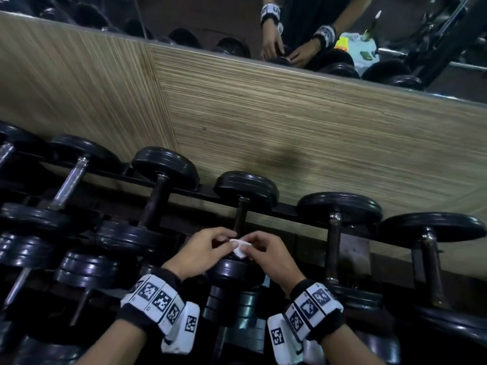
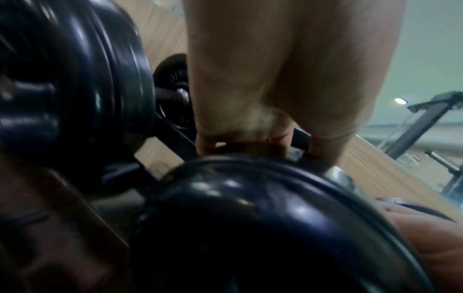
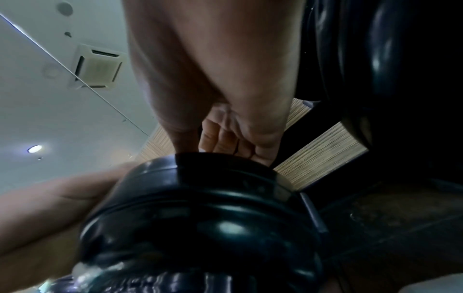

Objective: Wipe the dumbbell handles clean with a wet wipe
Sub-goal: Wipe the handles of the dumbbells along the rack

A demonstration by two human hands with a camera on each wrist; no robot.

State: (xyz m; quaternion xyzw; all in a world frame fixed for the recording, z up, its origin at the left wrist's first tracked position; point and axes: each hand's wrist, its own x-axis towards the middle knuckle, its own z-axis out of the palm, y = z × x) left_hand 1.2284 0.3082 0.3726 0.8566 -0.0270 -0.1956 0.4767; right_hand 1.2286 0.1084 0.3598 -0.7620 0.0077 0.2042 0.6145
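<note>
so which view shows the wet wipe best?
Head view: the wet wipe shows white, pinched between left hand and right hand above a dumbbell. In both wrist views, palms and dumbbell heads hide it.

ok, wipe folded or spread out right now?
Folded or bunched. In the head view the wet wipe shows only as a small white wad pinched between the left hand and right hand, above a dumbbell.

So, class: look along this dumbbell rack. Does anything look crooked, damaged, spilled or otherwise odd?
Nothing stands out. The dumbbells sit in a tidy row on the rack, none tipped or fallen. Both hands, left hand and right hand, pinch a small white wipe over one handle.
</note>
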